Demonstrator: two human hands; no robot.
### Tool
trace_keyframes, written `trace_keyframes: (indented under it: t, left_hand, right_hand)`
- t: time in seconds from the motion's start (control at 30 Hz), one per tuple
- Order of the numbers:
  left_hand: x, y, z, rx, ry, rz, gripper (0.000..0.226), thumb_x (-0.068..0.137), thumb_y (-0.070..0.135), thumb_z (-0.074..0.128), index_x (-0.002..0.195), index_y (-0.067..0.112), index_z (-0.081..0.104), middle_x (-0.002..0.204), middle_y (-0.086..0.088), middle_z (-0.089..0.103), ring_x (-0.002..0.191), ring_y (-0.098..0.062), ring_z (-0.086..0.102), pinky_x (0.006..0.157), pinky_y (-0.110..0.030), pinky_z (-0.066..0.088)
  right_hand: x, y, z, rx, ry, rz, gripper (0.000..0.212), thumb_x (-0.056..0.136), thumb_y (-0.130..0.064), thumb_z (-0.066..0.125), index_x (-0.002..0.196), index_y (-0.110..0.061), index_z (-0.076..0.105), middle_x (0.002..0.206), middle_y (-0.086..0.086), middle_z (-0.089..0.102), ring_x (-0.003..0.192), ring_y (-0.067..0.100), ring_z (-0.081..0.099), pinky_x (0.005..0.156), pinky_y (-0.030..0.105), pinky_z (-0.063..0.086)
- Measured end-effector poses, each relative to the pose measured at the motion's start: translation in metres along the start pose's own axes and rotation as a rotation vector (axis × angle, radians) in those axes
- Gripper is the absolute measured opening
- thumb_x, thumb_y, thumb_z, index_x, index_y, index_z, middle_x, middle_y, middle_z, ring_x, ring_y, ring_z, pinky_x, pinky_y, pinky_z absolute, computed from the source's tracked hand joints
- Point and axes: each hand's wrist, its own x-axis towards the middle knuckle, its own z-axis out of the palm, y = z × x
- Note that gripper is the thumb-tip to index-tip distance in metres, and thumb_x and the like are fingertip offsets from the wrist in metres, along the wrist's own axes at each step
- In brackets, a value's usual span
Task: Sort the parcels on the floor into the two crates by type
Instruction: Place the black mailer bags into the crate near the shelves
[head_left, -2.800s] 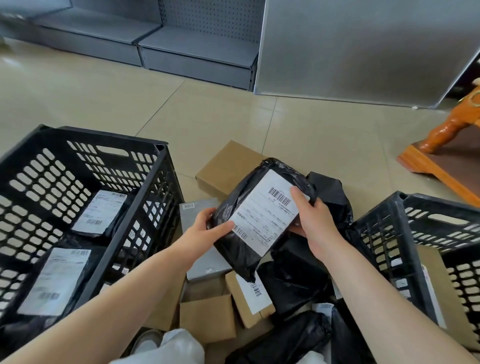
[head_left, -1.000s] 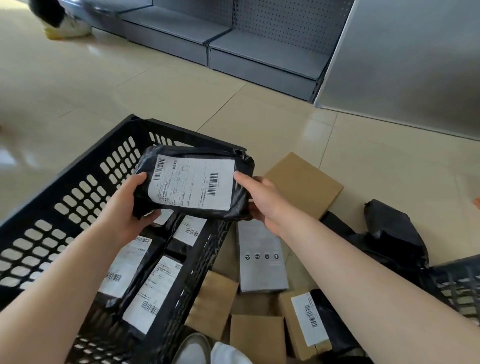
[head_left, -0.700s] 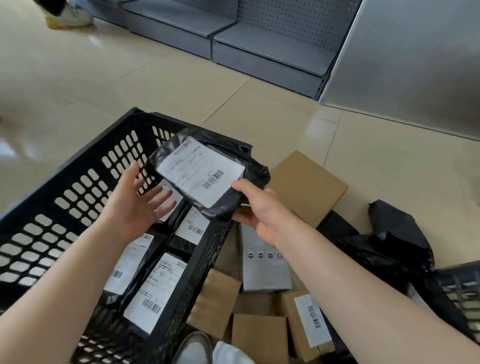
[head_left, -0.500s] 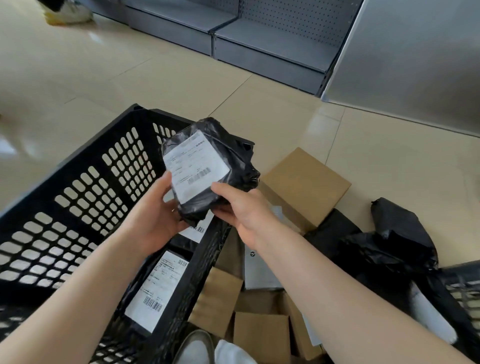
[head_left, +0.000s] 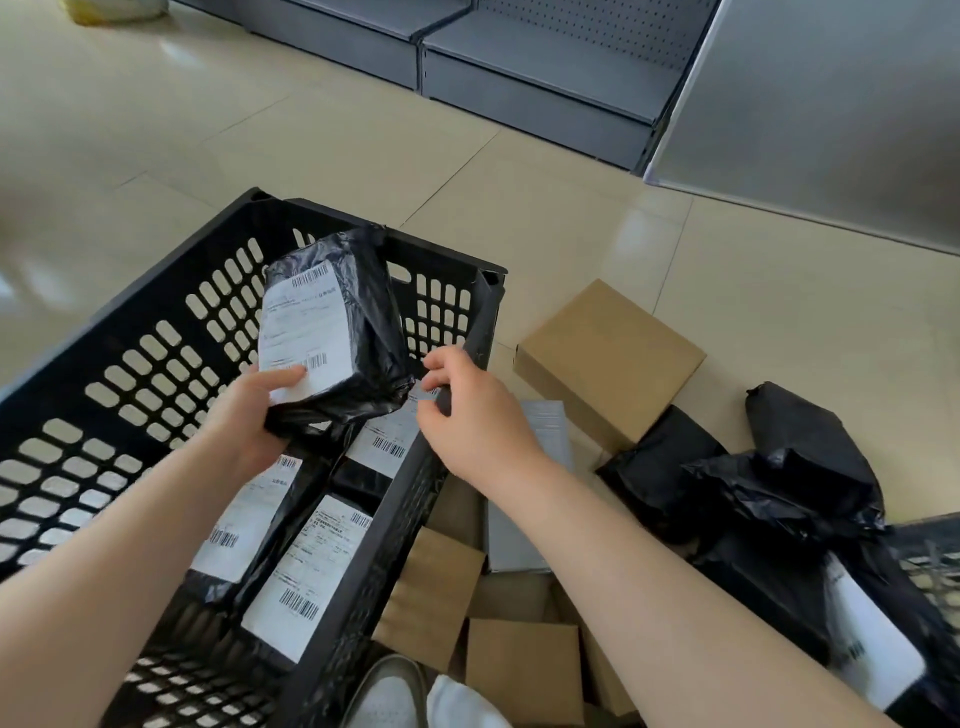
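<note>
Brown cardboard boxes (head_left: 522, 670) at six o'clock await sorting. Left hand (head_left: 244, 421) grips a black plastic-wrapped labelled parcel (head_left: 332, 343) over the black perforated plastic crate (head_left: 156, 364) (three bagged parcels inside); right hand (head_left: 472, 421), fingers loosely curled, holds nothing. Black bags (head_left: 789, 478) remain at three o'clock.

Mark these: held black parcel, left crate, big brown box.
held black parcel (head_left: 374, 332), head view, bare black wrap right of label.
left crate (head_left: 457, 262), head view, far rim.
big brown box (head_left: 613, 348), head view, top face.
</note>
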Motion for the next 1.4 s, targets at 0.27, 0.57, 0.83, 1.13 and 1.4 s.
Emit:
trace_keyframes:
  t: [0.27, 0.57, 0.83, 1.13, 1.4]
  left_hand:
    - [0.01, -0.022, -0.049, 0.156, -0.055, -0.116, 0.036, 0.094, 0.002, 0.053, 0.128, 0.014, 0.054, 0.107, -0.01, 0.07, 0.076, -0.019, 0.074, 0.063, -0.028, 0.061]
    - [0.033, -0.064, -0.029, 0.401, -0.124, -0.134, 0.03, 0.093, 0.001, 0.056, 0.118, 0.017, 0.063, 0.104, -0.015, 0.075, 0.089, -0.031, 0.072, 0.08, -0.043, 0.056]
    - [0.056, -0.072, -0.009, 0.94, -0.025, 0.102, 0.033, 0.092, 0.021, 0.066, 0.125, 0.022, 0.062, 0.114, -0.003, 0.068, 0.096, -0.019, 0.064, 0.087, -0.037, 0.051]
    - [0.066, -0.09, 0.0, 1.3, 0.101, 0.146, 0.077, 0.086, 0.051, 0.063, 0.15, 0.024, 0.031, 0.135, -0.009, 0.056, 0.121, -0.031, 0.054, 0.088, -0.039, 0.047]
    - [0.04, -0.075, 0.02, 1.374, 0.116, 0.258, 0.081, 0.094, 0.05, 0.054, 0.157, 0.02, 0.014, 0.16, -0.008, 0.029, 0.145, -0.034, 0.028, 0.114, -0.05, 0.031]
  right_hand:
    - [-0.002, 0.002, 0.014, -0.153, -0.009, -0.034, 0.036, 0.099, -0.018, 0.043, 0.135, -0.019, 0.045, 0.124, -0.002, 0.054, 0.083, 0.022, 0.059, 0.072, 0.043, 0.053]
    - [-0.002, 0.009, 0.023, -0.241, -0.004, -0.07, 0.034, 0.102, -0.021, 0.039, 0.134, -0.02, 0.048, 0.132, -0.003, 0.049, 0.091, 0.023, 0.06, 0.07, 0.043, 0.052]
    - [-0.002, 0.012, 0.027, -0.213, 0.018, -0.077, 0.033, 0.102, -0.022, 0.04, 0.133, -0.02, 0.048, 0.135, -0.004, 0.047, 0.092, 0.024, 0.062, 0.071, 0.045, 0.052]
    - [-0.003, 0.009, 0.027, -0.2, 0.011, -0.072, 0.032, 0.102, -0.023, 0.039, 0.134, -0.022, 0.047, 0.136, -0.006, 0.045, 0.092, 0.022, 0.061, 0.072, 0.045, 0.053]
    - [-0.002, 0.003, -0.004, 0.06, -0.198, 0.038, 0.043, 0.102, -0.023, 0.045, 0.144, -0.029, 0.044, 0.151, -0.012, 0.039, 0.123, 0.015, 0.053, 0.101, 0.034, 0.044]
